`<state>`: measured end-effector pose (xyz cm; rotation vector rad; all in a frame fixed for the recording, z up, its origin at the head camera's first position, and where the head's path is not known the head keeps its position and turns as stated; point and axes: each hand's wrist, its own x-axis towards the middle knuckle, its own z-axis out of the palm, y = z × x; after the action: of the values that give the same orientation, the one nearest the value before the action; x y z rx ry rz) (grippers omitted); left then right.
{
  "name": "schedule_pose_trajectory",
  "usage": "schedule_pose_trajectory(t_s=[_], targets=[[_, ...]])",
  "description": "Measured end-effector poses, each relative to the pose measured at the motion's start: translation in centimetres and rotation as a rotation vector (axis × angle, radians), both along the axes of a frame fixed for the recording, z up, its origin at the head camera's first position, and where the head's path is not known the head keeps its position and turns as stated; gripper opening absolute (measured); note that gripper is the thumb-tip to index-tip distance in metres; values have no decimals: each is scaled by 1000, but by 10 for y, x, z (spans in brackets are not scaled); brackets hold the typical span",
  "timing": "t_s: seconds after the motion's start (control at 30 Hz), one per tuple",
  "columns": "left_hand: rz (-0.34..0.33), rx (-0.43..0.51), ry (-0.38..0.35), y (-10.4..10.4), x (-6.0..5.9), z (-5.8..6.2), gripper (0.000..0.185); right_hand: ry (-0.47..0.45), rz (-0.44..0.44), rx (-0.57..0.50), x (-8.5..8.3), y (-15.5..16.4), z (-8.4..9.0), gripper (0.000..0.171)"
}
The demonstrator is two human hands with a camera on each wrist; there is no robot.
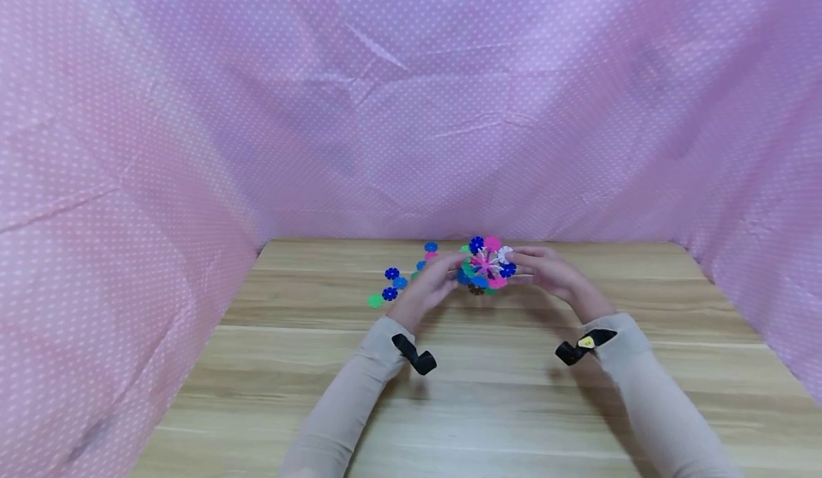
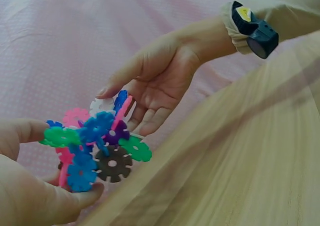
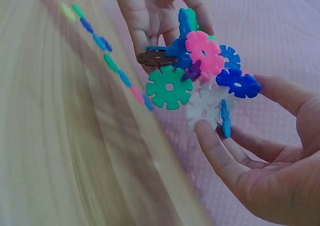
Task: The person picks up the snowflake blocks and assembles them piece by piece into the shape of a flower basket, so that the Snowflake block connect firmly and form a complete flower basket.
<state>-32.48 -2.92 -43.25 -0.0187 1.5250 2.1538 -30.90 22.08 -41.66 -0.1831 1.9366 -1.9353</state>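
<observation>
Both hands hold a rounded cluster of interlocking plastic snowflake discs [image 1: 484,265] above the far part of the table. Its notched discs are pink, blue, green, white, brown and purple, slotted together at many angles. On the left side, my left hand [image 1: 432,287] grips the cluster, its thumb and fingers around green and blue discs [image 2: 81,172] in the left wrist view. From the right, my right hand [image 1: 554,275] pinches a white disc [image 3: 202,111] at the cluster's edge, thumb on its face and fingers behind.
Several loose snowflake discs, among them a green one [image 1: 375,300] and a dark blue one [image 1: 392,273], lie on the wooden table [image 1: 488,407] left of the cluster. A pink dotted cloth [image 1: 411,107] hangs behind and at both sides of the table.
</observation>
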Motion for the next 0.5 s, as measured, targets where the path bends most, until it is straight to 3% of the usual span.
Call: schedule_pose_trajectory(t_s=[0.23,0.5], targets=[[-57,-108,4,16,4,-9,42,-44,4,49,2,26,-7,46],[-89,-143,-3,31,4,-22,35,-65,32,35,1,50,-18,17]])
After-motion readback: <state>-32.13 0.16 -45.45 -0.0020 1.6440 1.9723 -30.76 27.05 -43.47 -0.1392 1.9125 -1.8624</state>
